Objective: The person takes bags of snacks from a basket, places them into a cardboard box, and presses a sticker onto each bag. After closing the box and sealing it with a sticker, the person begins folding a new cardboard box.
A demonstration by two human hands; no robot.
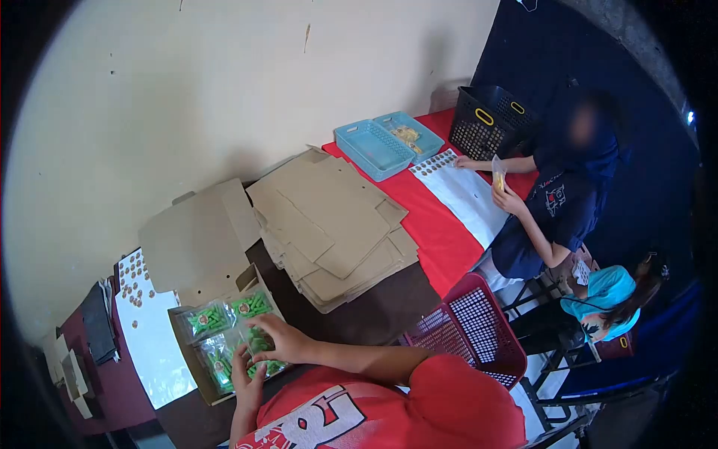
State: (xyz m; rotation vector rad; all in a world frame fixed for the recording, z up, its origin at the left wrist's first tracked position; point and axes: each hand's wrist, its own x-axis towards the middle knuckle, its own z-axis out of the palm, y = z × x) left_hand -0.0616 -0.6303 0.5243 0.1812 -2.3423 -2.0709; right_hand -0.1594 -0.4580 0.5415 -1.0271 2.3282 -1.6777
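Head view, open cardboard box point(185, 355) at the near left of the dark table point(374, 314), clear packets of green pieces point(208, 318) lying flat inside, right hand point(283, 338) with fingers loosely spread, resting on a middle packet, left hand point(247, 378) at the box's near edge, touching a packet, finger spread impossible to tell, flat cardboard stack point(336, 224) just beyond.

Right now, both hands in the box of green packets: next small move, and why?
Probably press the packet under the right hand flat beside the others. The box holds several green packets side by side, the right hand lies on one, and the left hand touches its edge.
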